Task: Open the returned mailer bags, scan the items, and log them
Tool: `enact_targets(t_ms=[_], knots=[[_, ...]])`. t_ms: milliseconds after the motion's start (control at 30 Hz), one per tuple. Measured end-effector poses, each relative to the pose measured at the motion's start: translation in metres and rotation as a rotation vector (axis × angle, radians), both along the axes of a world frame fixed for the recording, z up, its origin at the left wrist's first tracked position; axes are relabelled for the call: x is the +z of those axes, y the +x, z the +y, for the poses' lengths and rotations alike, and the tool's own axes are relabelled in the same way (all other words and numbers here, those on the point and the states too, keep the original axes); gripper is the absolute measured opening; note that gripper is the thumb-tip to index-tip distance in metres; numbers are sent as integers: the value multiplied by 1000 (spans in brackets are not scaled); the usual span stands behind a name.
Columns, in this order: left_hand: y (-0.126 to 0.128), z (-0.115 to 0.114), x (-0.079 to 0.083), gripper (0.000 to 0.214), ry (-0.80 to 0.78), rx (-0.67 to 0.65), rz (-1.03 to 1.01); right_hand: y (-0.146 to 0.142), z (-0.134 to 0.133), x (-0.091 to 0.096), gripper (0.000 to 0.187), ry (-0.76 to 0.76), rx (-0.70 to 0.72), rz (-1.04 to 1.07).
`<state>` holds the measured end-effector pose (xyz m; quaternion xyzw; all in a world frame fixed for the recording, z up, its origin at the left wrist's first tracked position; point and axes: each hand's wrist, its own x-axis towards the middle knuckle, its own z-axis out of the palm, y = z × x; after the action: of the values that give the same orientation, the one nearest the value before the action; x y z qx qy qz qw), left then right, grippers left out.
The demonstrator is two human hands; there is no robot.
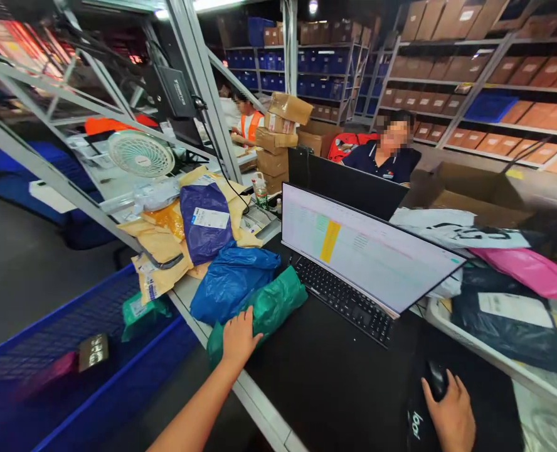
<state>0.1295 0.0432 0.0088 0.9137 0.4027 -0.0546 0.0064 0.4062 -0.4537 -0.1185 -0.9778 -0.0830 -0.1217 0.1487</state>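
The left hand (238,339), at lower centre of the frame, rests palm-down on a green parcel (264,311), fingers spread loosely over its near end without closing round it. The green parcel lies at the near edge of the black tabletop (325,383), touching a blue parcel (231,279) above and to its left. The right hand (452,411), at the lower right, lies over a black mouse (436,376), fingers curved narrowly onto it. A keyboard (342,298) sits between the hands, with a lit monitor (367,245) just behind it. A purple parcel (206,220) and yellow envelopes (159,248) lie at centre left. A blue cart (71,370) occupies the lower left. A seated person (391,154) appears at upper right of centre.
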Motion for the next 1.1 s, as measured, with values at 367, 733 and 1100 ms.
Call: enact_targets(t_ms=[367, 733, 1100], knots=[[-15, -75, -12, 52, -136, -100, 7, 10, 7, -6, 66, -7, 45, -46], [-34, -74, -22, 35, -204, -47, -385, 7, 9, -7, 58, -41, 54, -18], [-23, -38, -37, 71, -555, 128, -6, -1, 18, 8, 69, 30, -23, -30]])
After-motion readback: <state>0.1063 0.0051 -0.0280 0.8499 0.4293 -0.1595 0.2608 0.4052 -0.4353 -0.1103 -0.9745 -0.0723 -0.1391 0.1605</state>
